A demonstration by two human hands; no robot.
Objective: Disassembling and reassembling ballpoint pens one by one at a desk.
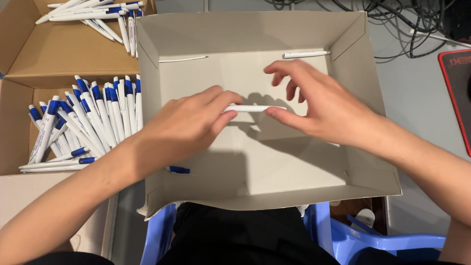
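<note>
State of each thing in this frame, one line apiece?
Left hand: pinching one end of the white pen barrel.
Right hand: fingertips on the barrel's other end.
White pen barrel: level, held above the grey box.
Grey box: open.
Loose white barrel: lying against the far wall.
Brown carton: open, blue-and-white pens piled inside.

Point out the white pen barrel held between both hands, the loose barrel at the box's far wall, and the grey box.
held pen barrel [255, 108], head view, mid-shaft
loose barrel [305, 54], head view, middle
grey box [365, 73], head view, right wall
</note>
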